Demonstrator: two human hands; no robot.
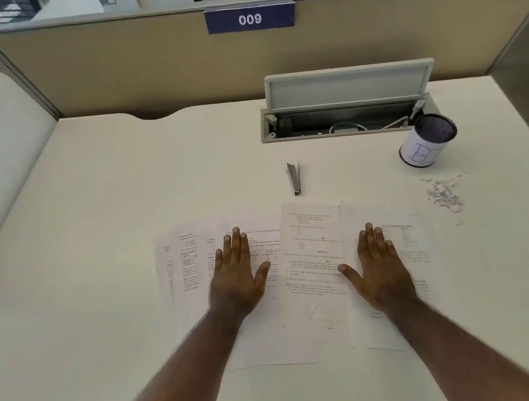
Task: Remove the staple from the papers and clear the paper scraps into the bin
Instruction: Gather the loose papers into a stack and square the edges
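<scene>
Two flat hands press the papers (315,261) to the desk (91,223): left hand (236,278) and right hand (381,269), fingers spread, grasping nothing (probably steadying the fanned sheets). At twelve o'clock of the papers lies the staple remover (295,177); at two o'clock, the paper scraps (442,193), with the bin (427,142) just beyond them. No staple is discernible; the print is blurred.

Both bare forearms reach forward — left hand (236,273) and right hand (378,264) lie palm-down, fingers straight and close together, thumbs angled inward toward each other.
</scene>
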